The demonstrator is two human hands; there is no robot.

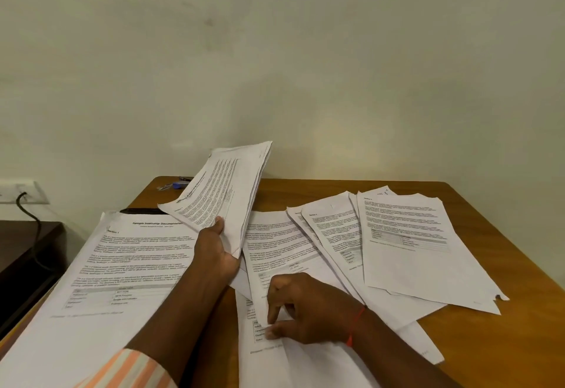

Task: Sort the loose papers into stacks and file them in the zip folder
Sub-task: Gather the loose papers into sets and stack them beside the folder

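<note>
My left hand (pixel 215 253) grips a sheaf of printed papers (pixel 223 192) by its lower edge and holds it tilted up above the wooden table (pixel 495 341). Its thumb lies on the top sheet. My right hand (pixel 301 308) rests on loose printed sheets (pixel 275 253) near the table's front, and its fingertips pinch the lower edge of one sheet. More loose sheets (pixel 403 244) fan out to the right. A large stack of papers (pixel 122 265) lies on the left. A dark edge (pixel 140 211) shows behind that stack; I cannot tell if it is the zip folder.
A small blue object (pixel 179 185) lies at the table's back left corner against the wall. A dark low cabinet (pixel 27 253) stands left of the table, with a wall socket (pixel 21 192) and black cable above it.
</note>
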